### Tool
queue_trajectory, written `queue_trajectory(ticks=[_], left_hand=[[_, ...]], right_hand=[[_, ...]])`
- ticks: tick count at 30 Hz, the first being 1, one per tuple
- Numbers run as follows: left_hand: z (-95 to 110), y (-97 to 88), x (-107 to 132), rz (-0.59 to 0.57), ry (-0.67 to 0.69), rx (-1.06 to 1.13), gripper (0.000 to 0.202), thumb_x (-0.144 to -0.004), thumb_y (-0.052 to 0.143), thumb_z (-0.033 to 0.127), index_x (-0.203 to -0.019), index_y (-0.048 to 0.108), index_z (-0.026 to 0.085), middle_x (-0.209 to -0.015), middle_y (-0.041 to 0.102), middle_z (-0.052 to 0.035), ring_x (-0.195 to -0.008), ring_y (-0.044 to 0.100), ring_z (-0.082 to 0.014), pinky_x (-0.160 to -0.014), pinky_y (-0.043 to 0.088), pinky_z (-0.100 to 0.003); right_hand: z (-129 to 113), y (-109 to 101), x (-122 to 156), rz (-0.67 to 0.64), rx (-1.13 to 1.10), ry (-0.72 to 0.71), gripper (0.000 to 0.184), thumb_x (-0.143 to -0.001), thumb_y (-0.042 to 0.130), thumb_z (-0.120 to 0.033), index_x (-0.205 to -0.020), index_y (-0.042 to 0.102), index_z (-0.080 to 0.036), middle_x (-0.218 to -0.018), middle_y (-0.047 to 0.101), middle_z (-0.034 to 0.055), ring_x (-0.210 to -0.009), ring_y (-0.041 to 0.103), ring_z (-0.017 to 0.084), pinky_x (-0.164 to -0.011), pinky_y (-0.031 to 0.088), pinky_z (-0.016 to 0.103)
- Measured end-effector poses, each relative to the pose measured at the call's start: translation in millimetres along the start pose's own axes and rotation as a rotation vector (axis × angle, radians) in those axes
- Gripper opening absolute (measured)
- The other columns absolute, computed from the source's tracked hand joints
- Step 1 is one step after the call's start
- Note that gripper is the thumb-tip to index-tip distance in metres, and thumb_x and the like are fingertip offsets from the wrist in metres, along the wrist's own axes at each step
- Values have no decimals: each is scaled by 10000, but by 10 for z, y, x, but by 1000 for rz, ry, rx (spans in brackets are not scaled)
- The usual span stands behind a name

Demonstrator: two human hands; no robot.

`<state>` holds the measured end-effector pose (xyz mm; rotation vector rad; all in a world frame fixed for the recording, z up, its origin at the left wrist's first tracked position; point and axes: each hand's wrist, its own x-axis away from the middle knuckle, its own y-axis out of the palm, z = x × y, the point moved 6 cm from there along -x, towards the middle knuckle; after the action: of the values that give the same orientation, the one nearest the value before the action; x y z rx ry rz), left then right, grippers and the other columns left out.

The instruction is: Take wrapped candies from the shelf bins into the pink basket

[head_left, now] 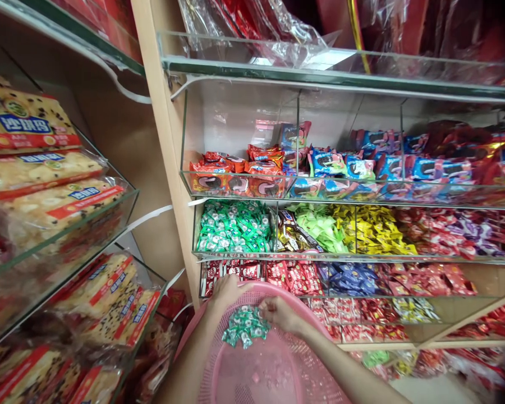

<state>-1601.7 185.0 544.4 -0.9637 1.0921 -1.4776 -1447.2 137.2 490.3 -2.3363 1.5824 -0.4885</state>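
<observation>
The small loose heap of green-wrapped candies sits inside the pink basket, toward its far side and just left of the person's right hand; that hand is inside the rim with its fingers bent in toward the heap, the tips close beside or touching the wrappers, though I cannot tell whether they pinch one; the left hand is at the far left of the rim, and from here I can't make out how tightly its fingers close, or whether they grip the plastic at all; to handle this well, I'd want that rim held firm and the basket kept fairly level, since the pieces look light and slick and would likely slide; I'd keep the right fingers low and loose, so that the twisted wrappers are not torn or flicked out; as for direction, the pieces lie every which way, so the heap has no single long axis, though one at its near edge seems to point toward the person; the basket is round and has no long axis to speak of, its mouth facing up, below the shelf bin of green candies.
</observation>
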Motion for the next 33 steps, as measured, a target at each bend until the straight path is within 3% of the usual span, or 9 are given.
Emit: queue_trajectory(ticks=[2,4,7,11,17,21,28,31,33], left_hand=[[7,-14,8,-1,-6,-1,632,-733,332,731,-840,639,189,-898,673,-121,-864,614,-253,-672,397,-282],[11,-23,17,-7,-19,0,638,-729,336,734,-858,637,187,-906,673,-123,-876,613,-250,-681,397,-277],[23,-30,23,-5,-16,-1,652,-724,325,745,-855,637,188,-901,673,-123,-875,614,-252,-677,398,-279],[27,-38,22,18,-3,-4,672,-712,309,764,-835,635,189,-877,673,-121,-857,617,-263,-659,401,-286],[44,-58,29,14,11,-9,662,-705,319,768,-796,635,193,-862,672,-117,-841,619,-265,-651,405,-289],[61,-73,40,-10,8,-17,660,-715,323,756,-810,646,188,-870,670,-131,-852,615,-264,-667,408,-294],[55,-67,39,-8,13,-9,659,-709,327,759,-778,642,185,-834,671,-124,-824,620,-263,-636,400,-284],[16,-26,25,4,-4,-2,641,-712,344,747,-800,645,187,-855,670,-123,-828,616,-258,-642,397,-284],[-15,0,13,19,-12,5,637,-715,350,740,-822,645,185,-872,669,-124,-832,613,-253,-645,394,-282]], right_hand=[[68,40,58,-14,-2,77,26,-720,521,-160,-743,509,-163,-601,526,-44,-495,505,80,-463,394,192],[119,93,118,-55,-33,196,100,-730,519,-183,-827,500,-175,-613,552,-41,-447,536,94,-394,391,189],[127,169,174,-126,-140,311,126,-718,558,-202,-821,489,-179,-597,571,-42,-413,560,103,-357,410,183],[112,232,192,-170,-254,319,146,-665,637,-200,-695,500,-159,-547,588,-32,-421,575,102,-400,467,188],[293,446,243,-299,-283,406,214,-589,722,-225,-626,526,-147,-513,598,-11,-453,602,129,-404,487,196],[357,530,210,-296,-243,411,198,-604,709,-236,-590,535,-142,-519,589,-6,-491,611,121,-443,503,189],[286,352,215,-150,-41,404,200,-675,646,-217,-643,452,-177,-432,495,-57,-421,565,128,-382,414,184],[66,180,238,-86,178,299,119,-723,582,-206,-661,489,-168,-475,529,-26,-416,534,119,-408,376,195],[-215,57,241,-24,328,165,110,-736,560,-197,-642,518,-160,-528,557,-6,-457,522,110,-452,368,202]])
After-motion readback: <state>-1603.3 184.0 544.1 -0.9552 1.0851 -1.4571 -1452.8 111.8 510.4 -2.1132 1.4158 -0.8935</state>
